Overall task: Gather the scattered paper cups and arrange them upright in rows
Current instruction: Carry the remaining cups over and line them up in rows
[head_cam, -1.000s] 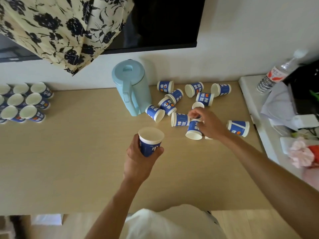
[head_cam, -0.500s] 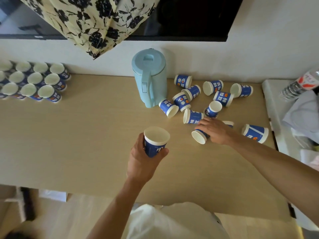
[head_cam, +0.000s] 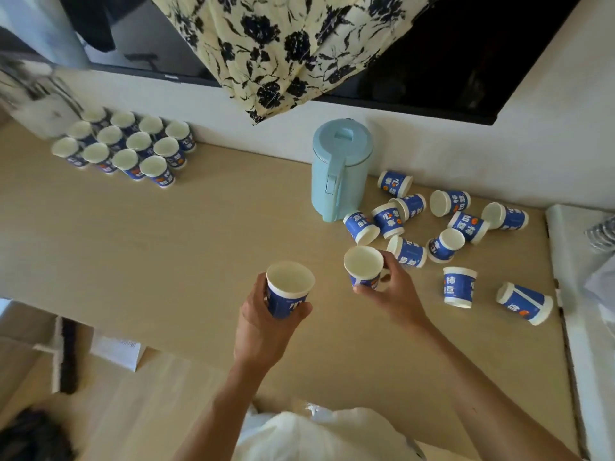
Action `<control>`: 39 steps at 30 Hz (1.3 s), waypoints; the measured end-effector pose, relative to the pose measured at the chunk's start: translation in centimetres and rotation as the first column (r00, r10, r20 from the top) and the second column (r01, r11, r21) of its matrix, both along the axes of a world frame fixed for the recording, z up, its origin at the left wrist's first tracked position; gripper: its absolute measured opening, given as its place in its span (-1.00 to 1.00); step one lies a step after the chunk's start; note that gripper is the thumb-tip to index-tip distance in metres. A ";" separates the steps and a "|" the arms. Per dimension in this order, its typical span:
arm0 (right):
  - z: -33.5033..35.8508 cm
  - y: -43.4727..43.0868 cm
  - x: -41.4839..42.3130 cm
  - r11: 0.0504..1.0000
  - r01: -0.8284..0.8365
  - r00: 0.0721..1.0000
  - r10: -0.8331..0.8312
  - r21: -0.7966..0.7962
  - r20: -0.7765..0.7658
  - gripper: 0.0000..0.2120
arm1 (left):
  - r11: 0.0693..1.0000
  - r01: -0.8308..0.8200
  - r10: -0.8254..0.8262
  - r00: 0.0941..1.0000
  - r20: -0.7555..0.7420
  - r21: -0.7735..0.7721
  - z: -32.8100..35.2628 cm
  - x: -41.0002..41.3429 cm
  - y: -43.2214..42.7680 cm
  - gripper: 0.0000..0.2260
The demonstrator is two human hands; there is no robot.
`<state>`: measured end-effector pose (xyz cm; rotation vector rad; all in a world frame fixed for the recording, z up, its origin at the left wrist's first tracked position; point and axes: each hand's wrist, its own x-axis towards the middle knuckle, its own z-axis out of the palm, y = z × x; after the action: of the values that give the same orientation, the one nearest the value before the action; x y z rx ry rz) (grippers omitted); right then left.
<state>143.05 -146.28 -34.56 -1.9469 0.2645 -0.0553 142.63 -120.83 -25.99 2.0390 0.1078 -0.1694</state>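
Note:
My left hand (head_cam: 263,322) grips a blue paper cup (head_cam: 289,289) upright above the middle of the wooden table (head_cam: 166,244). To its right, my right hand (head_cam: 394,287) holds a second blue cup (head_cam: 363,266), mouth up, just off the table. Several more blue cups (head_cam: 442,224) lie scattered on their sides at the right, one (head_cam: 458,287) standing upside down. At the far left, several cups (head_cam: 126,148) stand upright in rows against the wall.
A light blue jug (head_cam: 339,168) stands by the wall between the rows and the scattered cups. A floral cloth (head_cam: 286,48) hangs over a dark screen (head_cam: 449,54). A white surface (head_cam: 585,294) adjoins the table on the right.
My right hand has lifted a cup from the scattered pile and brought it left toward my left hand. The view has swung left, showing more of the rows.

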 end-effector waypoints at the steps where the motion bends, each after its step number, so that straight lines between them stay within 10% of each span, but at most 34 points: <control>1: 0.6 1.5 0.1 0.998 0.018 1.000 -0.018 0.054 0.006 -0.47 | 1.000 -0.020 0.020 1.000 0.005 -0.007 0.1 0.0 0.9 -0.54; 19: 11.3 32.4 1.8 0.945 -0.125 0.983 0.076 0.303 0.168 -0.47 | 0.901 -0.379 0.422 0.880 0.218 -0.213 5.4 -2.6 25.1 -0.52; 39: 6.9 53.4 13.4 0.898 -0.146 0.989 0.127 0.414 0.075 -0.47 | 0.856 -0.490 0.513 0.845 0.152 -0.164 3.1 5.5 44.6 -0.58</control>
<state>156.41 -92.85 -27.66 -1.5271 0.0964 0.0466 148.12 -76.18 -22.86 1.8275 0.4964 0.3446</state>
